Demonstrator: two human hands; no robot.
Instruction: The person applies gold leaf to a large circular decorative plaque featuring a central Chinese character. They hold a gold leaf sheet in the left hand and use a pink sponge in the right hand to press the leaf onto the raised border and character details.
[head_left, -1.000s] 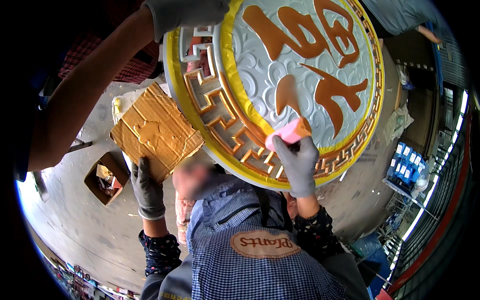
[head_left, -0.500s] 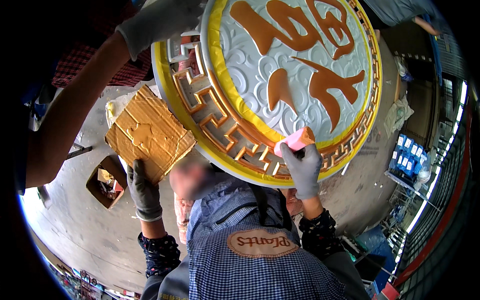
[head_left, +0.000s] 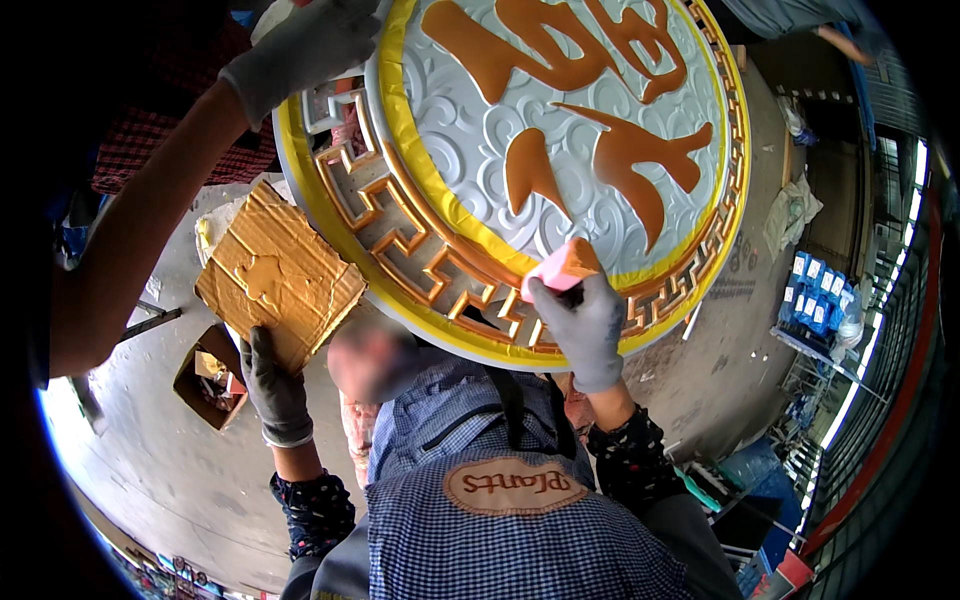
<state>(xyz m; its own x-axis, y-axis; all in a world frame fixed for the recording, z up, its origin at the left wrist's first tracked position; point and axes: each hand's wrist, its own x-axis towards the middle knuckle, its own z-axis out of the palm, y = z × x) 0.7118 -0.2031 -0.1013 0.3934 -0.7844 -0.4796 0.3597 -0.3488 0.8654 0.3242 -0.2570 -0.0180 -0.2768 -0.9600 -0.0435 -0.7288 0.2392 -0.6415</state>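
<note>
Open brown box (head_left: 193, 396) is sitting on grey floor (head_left: 170, 490), holding scraps (head_left: 212, 368); blue packets (head_left: 822, 295) are lying on rack (head_left: 800, 343) at right; crumpled pale sheet (head_left: 792, 220), possibly plastic, is resting near them.

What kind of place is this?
Probably a workshop: there's a big round panel in white and golden-brown, cardboard smeared with what looks like paint, and a gloved right hand holding a pink block.

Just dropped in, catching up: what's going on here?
The person's gloved left hand holds a piece of cardboard bearing a glossy brown puddle. The gloved right hand grips a pink sponge-like block, brown at its tip, over a round panel; contact isn't clear. The panel's fretwork border is largely golden brown, with a pale stretch at upper left. A co-worker's gloved hand is at the panel's upper-left edge.
</note>
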